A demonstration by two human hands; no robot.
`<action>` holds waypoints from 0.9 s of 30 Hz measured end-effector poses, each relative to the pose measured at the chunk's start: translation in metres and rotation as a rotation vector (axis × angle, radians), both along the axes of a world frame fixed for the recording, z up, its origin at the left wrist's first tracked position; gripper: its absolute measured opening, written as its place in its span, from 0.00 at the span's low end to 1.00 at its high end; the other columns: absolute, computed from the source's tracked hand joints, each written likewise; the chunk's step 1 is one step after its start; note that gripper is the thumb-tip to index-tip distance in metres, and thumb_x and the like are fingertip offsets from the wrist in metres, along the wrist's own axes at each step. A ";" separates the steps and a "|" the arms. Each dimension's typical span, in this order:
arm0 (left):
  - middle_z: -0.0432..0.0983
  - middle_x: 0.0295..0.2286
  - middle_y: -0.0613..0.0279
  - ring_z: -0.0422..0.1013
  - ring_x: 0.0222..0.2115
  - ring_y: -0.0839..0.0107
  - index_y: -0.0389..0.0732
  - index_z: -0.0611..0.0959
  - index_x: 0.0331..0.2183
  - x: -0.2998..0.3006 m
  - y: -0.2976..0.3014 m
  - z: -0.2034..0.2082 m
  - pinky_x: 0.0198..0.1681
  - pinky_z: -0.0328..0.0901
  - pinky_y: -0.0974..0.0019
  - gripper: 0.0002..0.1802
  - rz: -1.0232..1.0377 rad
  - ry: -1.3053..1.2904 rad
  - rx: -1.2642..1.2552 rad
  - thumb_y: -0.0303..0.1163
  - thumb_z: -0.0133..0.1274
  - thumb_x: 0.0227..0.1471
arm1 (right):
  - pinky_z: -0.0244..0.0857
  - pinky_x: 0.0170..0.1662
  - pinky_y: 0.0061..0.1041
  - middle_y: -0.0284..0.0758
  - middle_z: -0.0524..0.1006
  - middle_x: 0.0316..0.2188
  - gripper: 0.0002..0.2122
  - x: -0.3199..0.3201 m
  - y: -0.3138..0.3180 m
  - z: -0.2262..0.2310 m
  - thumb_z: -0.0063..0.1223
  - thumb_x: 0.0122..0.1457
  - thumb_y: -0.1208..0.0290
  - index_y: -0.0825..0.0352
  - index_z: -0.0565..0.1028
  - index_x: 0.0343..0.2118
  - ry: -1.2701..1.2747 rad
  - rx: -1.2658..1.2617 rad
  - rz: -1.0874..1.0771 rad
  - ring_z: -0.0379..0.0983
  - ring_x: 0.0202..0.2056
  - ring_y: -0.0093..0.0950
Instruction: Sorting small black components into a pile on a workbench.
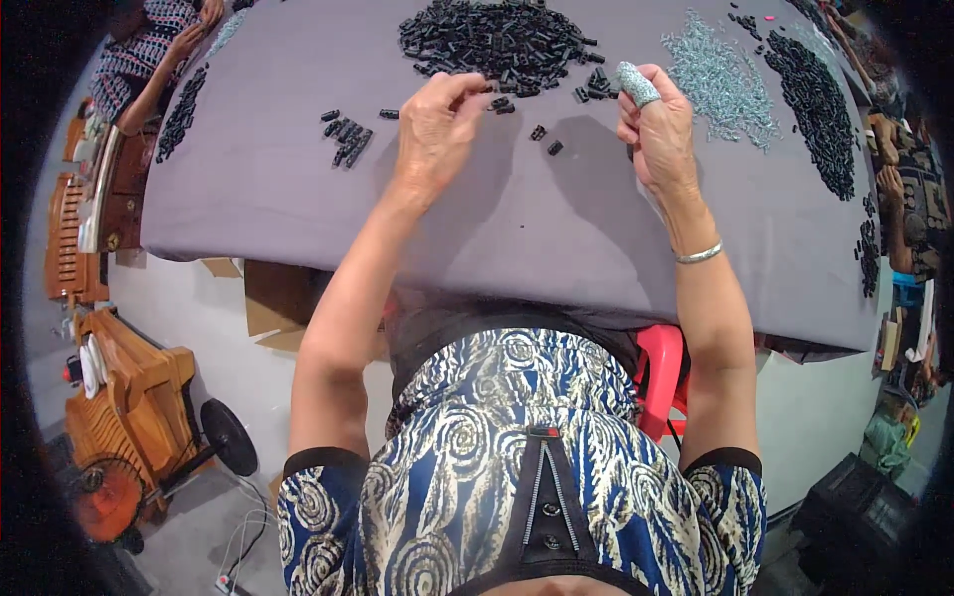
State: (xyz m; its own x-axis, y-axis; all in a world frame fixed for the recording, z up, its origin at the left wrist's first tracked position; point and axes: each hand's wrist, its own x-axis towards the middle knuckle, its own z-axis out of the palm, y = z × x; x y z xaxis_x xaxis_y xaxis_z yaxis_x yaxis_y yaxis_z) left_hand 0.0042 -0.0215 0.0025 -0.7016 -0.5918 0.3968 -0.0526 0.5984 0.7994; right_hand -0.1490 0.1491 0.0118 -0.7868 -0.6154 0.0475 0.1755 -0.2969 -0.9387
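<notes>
Two hands: left hand (435, 127), right hand (658, 129). One big heap of small black parts (492, 40), one heap of silvery screws (720, 79), one silver bracelet (700, 254).

Hands (437, 124) over black plastic pieces (497, 40)

Both forearms outstretched, left hand (437, 124) fingers pinched, right hand (658, 134) loosely curled.
</notes>
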 end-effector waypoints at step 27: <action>0.71 0.29 0.57 0.70 0.30 0.62 0.38 0.80 0.36 -0.012 0.002 -0.002 0.34 0.65 0.65 0.10 -0.147 -0.185 -0.315 0.25 0.54 0.47 | 0.61 0.24 0.25 0.31 0.70 0.16 0.07 0.010 -0.001 0.003 0.56 0.52 0.71 0.68 0.72 0.27 0.675 0.509 -0.011 0.64 0.20 0.20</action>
